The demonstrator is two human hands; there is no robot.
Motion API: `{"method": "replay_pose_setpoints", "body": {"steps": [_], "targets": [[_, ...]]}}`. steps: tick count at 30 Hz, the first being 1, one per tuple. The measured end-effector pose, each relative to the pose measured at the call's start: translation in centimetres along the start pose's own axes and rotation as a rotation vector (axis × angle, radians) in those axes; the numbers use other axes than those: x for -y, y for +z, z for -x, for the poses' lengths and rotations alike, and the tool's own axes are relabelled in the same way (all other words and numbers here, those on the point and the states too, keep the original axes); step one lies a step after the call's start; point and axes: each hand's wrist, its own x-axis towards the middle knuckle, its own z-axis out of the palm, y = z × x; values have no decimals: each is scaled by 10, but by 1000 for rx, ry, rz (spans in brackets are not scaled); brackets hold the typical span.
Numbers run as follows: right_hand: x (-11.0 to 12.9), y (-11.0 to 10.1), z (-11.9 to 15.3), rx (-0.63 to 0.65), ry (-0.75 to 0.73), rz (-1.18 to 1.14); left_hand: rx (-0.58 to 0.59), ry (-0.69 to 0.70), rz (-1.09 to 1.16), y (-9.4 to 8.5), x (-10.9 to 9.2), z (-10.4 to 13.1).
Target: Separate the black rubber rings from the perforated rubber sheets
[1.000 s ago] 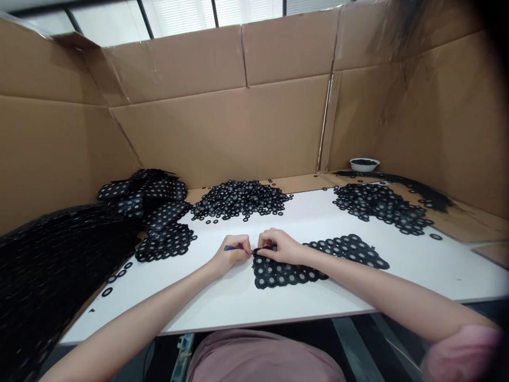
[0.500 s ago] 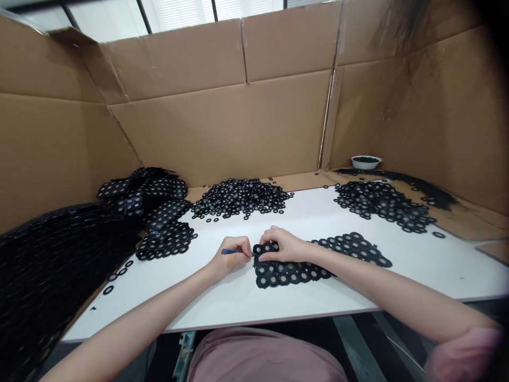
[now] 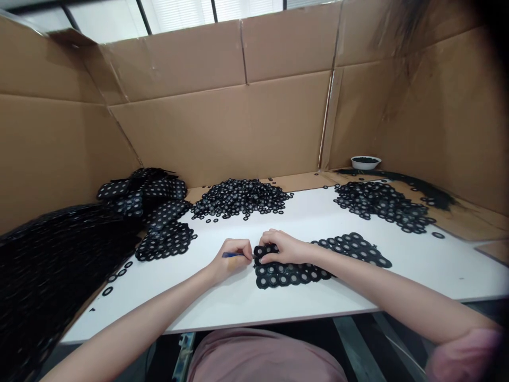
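In front of me a sheet of joined black rings (image 3: 294, 276) lies flat on the white board (image 3: 222, 305). My left hand (image 3: 233, 258) is closed around a thin blue-handled tool (image 3: 230, 254), whose tip reaches the sheet's left edge; its exact kind is hard to make out. My right hand (image 3: 280, 246) pinches the upper left corner of the same sheet, thumb below and fingers curled over the top. My right forearm crosses above the sheet and hides part of its middle.
Loose black rings are heaped at the back centre (image 3: 242, 197) and at the right (image 3: 382, 204). Folded ring sheets (image 3: 159, 193) and a dark strand pile (image 3: 59, 265) stand at the left. A white bowl (image 3: 365, 164) sits at the back right. Cardboard walls (image 3: 214, 132) surround the board.
Both hands have barely shifted, and the sheet's held corner is slightly lower. The blue-handled tool stays at the left edge.
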Motion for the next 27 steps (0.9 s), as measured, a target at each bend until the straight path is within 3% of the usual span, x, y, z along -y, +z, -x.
{"method": "replay_pose_setpoints", "body": {"steps": [10, 16, 21, 27], "targets": [[1, 0, 0, 13, -55, 19, 78, 177, -166, -1, -1, 3], [4, -2, 0, 18, -73, 10, 91, 146, -166, 1, -2, 2], [7, -2, 1, 20, -92, 13, 199, 113, -116, 3, -1, 2], [8, -3, 2, -4, -81, -38, 106, 186, -175, 2, 1, 2]]}}
